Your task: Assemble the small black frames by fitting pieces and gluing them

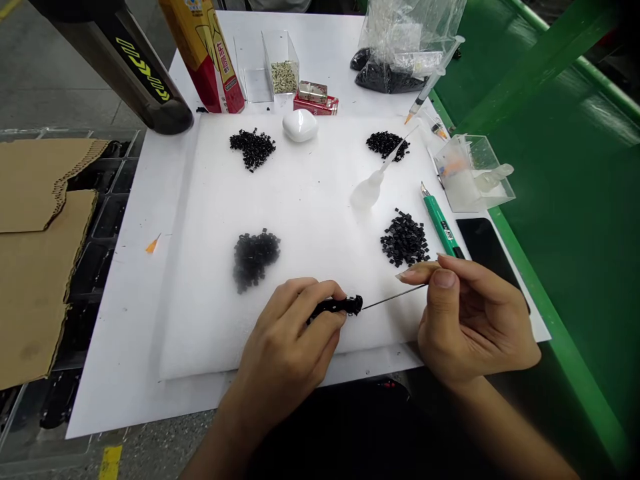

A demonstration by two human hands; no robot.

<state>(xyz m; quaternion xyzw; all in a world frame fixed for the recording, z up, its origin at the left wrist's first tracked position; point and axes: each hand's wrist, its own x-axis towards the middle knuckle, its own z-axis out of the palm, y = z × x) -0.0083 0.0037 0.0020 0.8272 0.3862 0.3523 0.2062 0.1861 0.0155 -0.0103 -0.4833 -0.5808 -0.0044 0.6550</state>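
Note:
Near the front edge of the white foam pad (310,213), my left hand (295,333) is closed around a small black part (350,305), whose right end sticks out past the fingers. My right hand (470,313) pinches a thin metal needle-like rod (393,297) between thumb and fingers. The rod's tip points left and reaches the end of the black part; whether it touches cannot be made out. Little black square pieces (405,238) lie piled just beyond my right hand. Another pile of dark pieces (255,257), greyish, lies beyond my left hand.
Farther back are two piles of tiny black bits (253,148) (387,144), a white squeeze bulb (367,190) and a white rounded object (300,125). On the right lie a green craft knife (443,223), a phone (487,247) and a clear box (475,173). A dark bottle (125,67) stands back left.

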